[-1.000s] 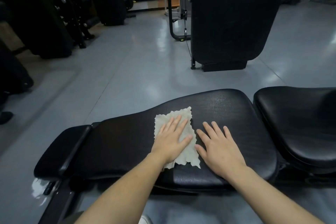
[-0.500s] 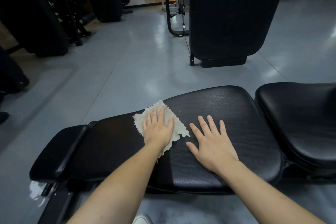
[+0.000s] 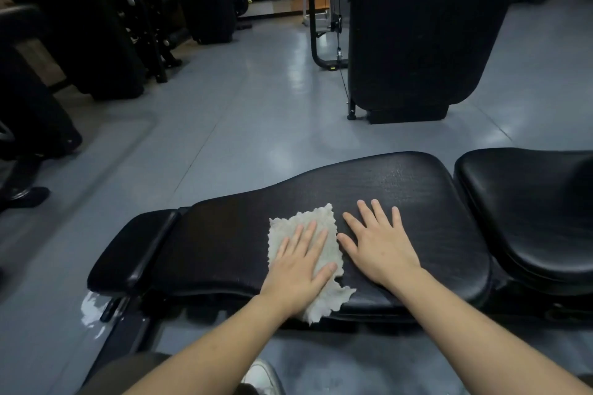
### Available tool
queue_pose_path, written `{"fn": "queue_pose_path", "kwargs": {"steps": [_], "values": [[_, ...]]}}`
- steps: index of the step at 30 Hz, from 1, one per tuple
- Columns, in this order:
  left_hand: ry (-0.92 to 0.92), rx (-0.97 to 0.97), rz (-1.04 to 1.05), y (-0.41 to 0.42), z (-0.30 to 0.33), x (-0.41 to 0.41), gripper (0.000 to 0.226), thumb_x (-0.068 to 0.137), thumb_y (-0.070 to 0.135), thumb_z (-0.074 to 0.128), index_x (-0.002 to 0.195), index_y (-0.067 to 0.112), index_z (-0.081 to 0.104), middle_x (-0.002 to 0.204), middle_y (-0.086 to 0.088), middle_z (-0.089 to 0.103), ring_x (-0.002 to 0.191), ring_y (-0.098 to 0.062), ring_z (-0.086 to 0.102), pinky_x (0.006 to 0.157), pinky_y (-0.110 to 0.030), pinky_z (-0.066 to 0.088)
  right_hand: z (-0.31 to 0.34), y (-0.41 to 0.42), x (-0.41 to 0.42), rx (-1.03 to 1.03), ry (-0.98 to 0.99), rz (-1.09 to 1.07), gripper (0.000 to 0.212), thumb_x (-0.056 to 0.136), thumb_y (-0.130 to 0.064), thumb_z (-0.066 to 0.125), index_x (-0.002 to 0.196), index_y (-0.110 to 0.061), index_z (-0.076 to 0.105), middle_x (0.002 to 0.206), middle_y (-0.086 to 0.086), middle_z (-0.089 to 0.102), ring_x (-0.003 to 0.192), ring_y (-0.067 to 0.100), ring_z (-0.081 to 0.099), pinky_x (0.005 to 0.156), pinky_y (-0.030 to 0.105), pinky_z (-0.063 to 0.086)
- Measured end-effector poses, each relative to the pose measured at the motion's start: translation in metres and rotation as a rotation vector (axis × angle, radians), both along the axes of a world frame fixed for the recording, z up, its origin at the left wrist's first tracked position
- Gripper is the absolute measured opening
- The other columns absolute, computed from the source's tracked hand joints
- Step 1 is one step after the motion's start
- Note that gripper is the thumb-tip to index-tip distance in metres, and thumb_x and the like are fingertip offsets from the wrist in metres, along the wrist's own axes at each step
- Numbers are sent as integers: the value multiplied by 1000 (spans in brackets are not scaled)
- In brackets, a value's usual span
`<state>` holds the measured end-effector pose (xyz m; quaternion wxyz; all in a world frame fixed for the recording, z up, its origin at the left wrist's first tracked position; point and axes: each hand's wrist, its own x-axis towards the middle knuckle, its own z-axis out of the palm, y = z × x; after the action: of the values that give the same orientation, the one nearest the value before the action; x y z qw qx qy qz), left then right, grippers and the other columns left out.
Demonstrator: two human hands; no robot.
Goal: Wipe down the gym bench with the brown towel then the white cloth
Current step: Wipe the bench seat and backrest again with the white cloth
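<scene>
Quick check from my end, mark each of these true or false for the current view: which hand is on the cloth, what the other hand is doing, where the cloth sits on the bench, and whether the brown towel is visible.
1. The left hand lies flat on the white cloth. True.
2. The right hand also presses the cloth. False: it rests flat on the bare bench pad, beside the cloth.
3. The cloth hangs over the near edge of the pad. True.
4. The cloth lies on the separate seat pad at right. False: it is on the long pad.
5. A brown towel lies on the bench. False: none is in view.
</scene>
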<state>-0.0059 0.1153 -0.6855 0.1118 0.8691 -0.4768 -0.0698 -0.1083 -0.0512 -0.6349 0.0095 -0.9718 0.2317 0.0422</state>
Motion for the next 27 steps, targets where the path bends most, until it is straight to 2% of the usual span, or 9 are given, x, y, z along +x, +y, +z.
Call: {"fn": "queue_pose_path", "kwargs": {"steps": [6, 11, 15, 17, 19, 22, 27], "values": [[105, -42, -11, -4, 0, 15, 67, 96, 69, 26, 155, 50, 1, 163, 25, -15, 148, 2, -23, 124, -35, -6, 1, 2, -3, -19, -14, 12, 91, 82, -61, -18, 159, -30, 18, 169, 3, 5, 155, 27, -4, 123, 54, 1], [107, -36, -2, -12, 2, 53, 65, 97, 70, 22, 155, 50, 0, 163, 27, -14, 148, 2, -21, 125, -38, -4, -2, 3, -2, -46, 25, 11, 96, 76, -60, -21, 160, -30, 15, 169, 4, 4, 155, 29, -4, 123, 55, 2], [86, -30, 5, -17, -2, 78, 65, 97, 69, 21, 155, 49, 0, 164, 25, -12, 149, 1, -18, 125, -39, -3, -2, 11, 10, -21, 25, 31, 86, 83, -64, -13, 159, -32, 13, 170, 2, 0, 155, 27, -7, 122, 58, -2], [77, -32, -3, -17, -4, 85, 65, 98, 68, 22, 156, 48, 2, 165, 24, -10, 150, 0, -17, 125, -39, -3, -4, 18, 20, -7, 26, 74, 92, 78, -63, -16, 159, -33, 14, 170, -1, 1, 155, 25, -6, 122, 57, -2], [69, -40, -20, -15, -6, 93, 64, 99, 67, 22, 156, 47, 3, 165, 23, -8, 150, 1, -16, 125, -39, -2, -6, 23, 32, 6, 28, 77, 82, 87, -65, -8, 159, -33, 14, 170, -1, 1, 155, 26, -7, 123, 56, -3], [79, -48, 62, -11, -8, 110, 63, 99, 67, 21, 156, 47, 6, 165, 23, -6, 150, 1, -13, 125, -37, -2, -11, 27, 48, 41, 10, 46, 64, 102, -59, 19, 160, -31, 13, 170, 0, -1, 155, 27, -10, 122, 58, -4], [90, -66, 217, -3, -16, 132, 61, 100, 63, 20, 157, 43, 11, 166, 19, -1, 152, -3, -8, 125, -37, 0, -19, 33, 58, 3, -1, 32, 63, 103, -55, 18, 160, -29, 10, 170, 4, -3, 154, 31, -12, 120, 61, -7]]}}
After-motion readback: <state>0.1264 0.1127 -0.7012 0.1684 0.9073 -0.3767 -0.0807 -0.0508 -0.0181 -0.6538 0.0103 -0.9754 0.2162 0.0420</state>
